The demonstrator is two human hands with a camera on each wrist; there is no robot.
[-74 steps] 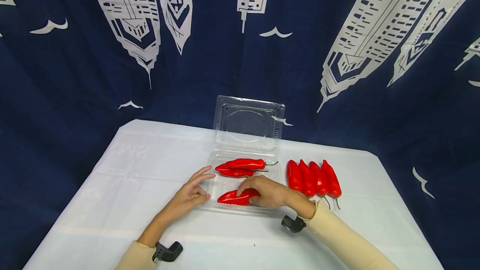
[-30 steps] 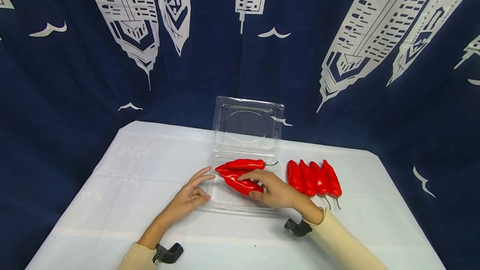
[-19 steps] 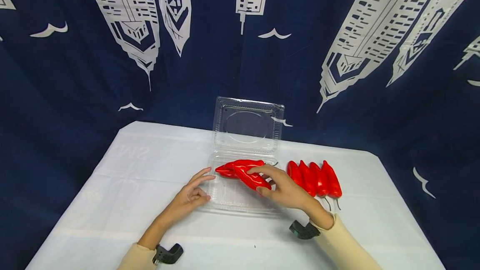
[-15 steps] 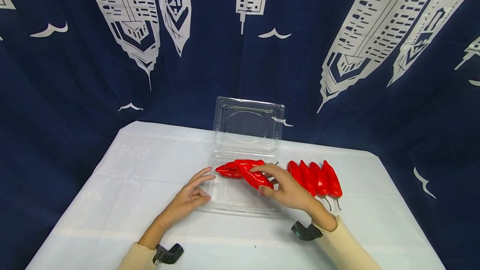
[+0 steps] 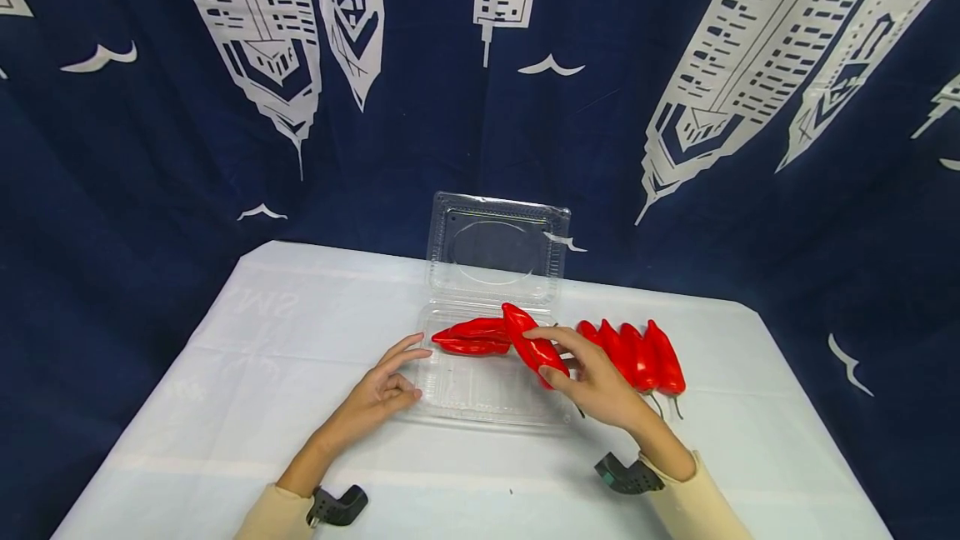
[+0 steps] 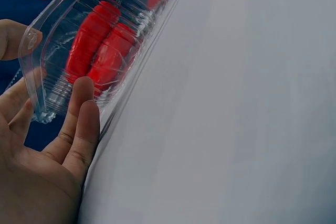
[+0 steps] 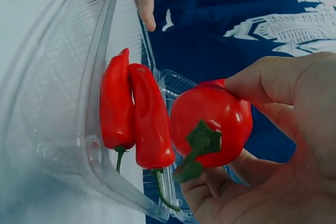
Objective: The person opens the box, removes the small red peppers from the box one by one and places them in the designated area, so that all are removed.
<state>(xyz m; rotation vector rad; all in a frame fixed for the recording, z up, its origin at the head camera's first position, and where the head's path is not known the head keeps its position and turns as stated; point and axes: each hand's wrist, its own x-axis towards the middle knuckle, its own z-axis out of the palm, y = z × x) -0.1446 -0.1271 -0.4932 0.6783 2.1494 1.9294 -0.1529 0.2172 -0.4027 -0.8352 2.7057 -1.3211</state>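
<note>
My right hand (image 5: 600, 382) grips a red pepper (image 5: 531, 340) between thumb and fingers, raised at a slant over the right side of the clear plastic container (image 5: 472, 398). In the right wrist view the held pepper's (image 7: 210, 116) green stem points toward the camera. Two more red peppers lie side by side along the container's back; the front one (image 5: 468, 347) is partly covered by the held pepper at its right end. My left hand (image 5: 378, 386) is at the container's left edge, its extended fingers touching the wall in the left wrist view.
The container's clear lid (image 5: 491, 252) stands up at the back. Several red peppers (image 5: 660, 361) lie in a row to its right, partly behind my right hand. A white cloth covers the table (image 5: 247, 407), and a dark blue printed curtain (image 5: 420, 148) hangs behind.
My right hand has taken the front pepper from the container floor, raised it and carried it back and to the right, turning it steeper. The left hand has stayed put.
</note>
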